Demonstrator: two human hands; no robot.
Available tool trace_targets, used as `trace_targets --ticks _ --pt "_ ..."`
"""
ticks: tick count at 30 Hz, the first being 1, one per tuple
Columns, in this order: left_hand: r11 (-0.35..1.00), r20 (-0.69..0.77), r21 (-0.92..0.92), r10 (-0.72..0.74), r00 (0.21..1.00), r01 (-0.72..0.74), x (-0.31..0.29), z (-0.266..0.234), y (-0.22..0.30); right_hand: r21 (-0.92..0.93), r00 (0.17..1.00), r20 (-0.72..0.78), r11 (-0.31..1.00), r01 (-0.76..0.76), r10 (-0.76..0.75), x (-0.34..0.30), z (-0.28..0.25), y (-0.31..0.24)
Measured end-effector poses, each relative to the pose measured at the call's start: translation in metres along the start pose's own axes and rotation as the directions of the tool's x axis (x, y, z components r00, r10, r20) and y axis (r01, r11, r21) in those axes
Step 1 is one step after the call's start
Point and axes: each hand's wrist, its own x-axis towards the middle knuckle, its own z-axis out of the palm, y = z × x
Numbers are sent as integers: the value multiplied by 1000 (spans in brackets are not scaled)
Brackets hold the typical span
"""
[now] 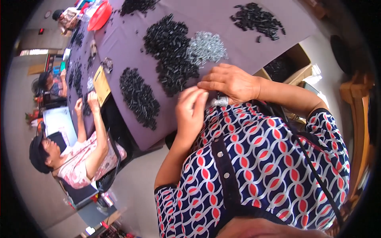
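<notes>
Fingers (212,85) of the left hand (189,113) and right hand (239,85) curl together mid-frame, grip unclear; black pieces (168,41) lie upward-left of them, silver pieces (207,47) just above.

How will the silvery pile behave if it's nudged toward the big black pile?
The silvery pile would probably spread rather than move as one, being many small loose pieces. Some might slide or roll, since they look narrow and shiny. They could easily mix into the big black pile, whose edge they already meet.
</notes>
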Motion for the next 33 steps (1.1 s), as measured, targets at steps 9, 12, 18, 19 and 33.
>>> trace_targets --ticks 9,12,18,19,33 --pt "855 -180 510 212 960 -93 0 -26 -64 -615 754 -313 482 -624 577 -57 -66 70" --pt "861 -233 503 223 946 -79 2 -24 -63 -589 759 -341 503 -633 555 -56 -68 91" --pt "884 -285 464 213 935 -60 -4 -24 -63 -664 891 -204 612 -430 405 -47 -62 126" --pt "894 -306 446 208 929 -53 -5 -25 -65 -655 897 -170 634 -411 407 -45 -62 134" --pt "931 -460 365 181 869 -1 -2 -25 -79 -296 972 -137 929 -223 189 -1 -19 38"
